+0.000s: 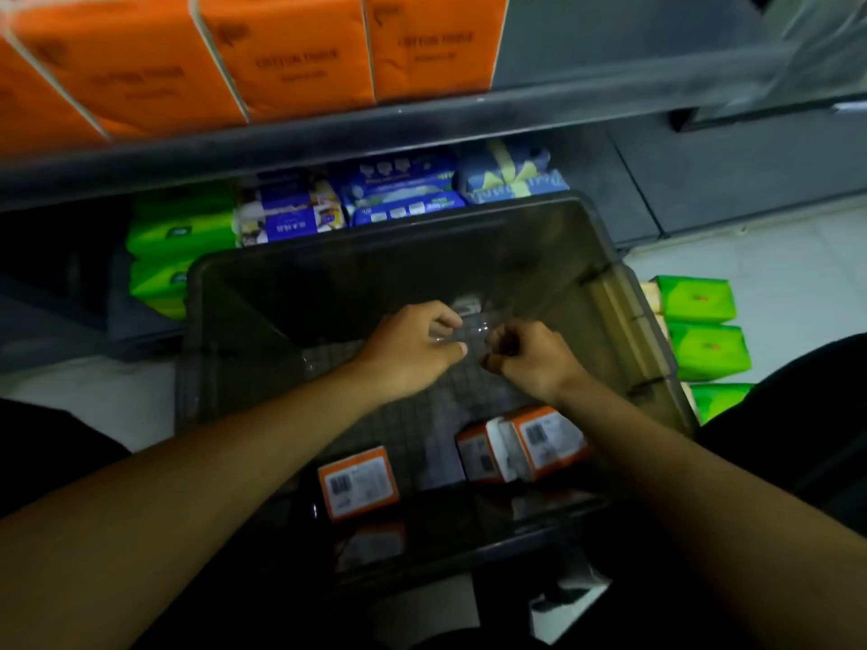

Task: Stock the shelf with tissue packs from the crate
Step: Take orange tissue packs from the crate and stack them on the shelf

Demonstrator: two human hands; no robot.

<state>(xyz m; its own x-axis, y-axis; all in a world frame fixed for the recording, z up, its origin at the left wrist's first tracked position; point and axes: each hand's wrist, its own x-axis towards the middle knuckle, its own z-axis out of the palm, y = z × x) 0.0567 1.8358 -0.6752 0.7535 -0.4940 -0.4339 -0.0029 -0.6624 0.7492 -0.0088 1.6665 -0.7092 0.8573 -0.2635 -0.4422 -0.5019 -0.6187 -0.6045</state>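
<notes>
Both your hands pinch clear wrap inside the crate

Your left hand [413,349] and right hand [530,358] grip clear plastic film [469,328] mid-crate [614,293]; orange tissue packs [359,483] lie at 6 o'clock, shelf [328,133] at 12, pale floor tiles [769,246] at 2.

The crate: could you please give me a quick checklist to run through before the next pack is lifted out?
1. Packs left in crate: ok, orange packs lie near the front wall.
2. Left hand free: not ok, pinching clear wrap.
3. Right hand free: not ok, closed on the same wrap.
4. Room on shelf: ok, gap right of the orange row.
5. Wrap fully off: cannot tell.
</notes>
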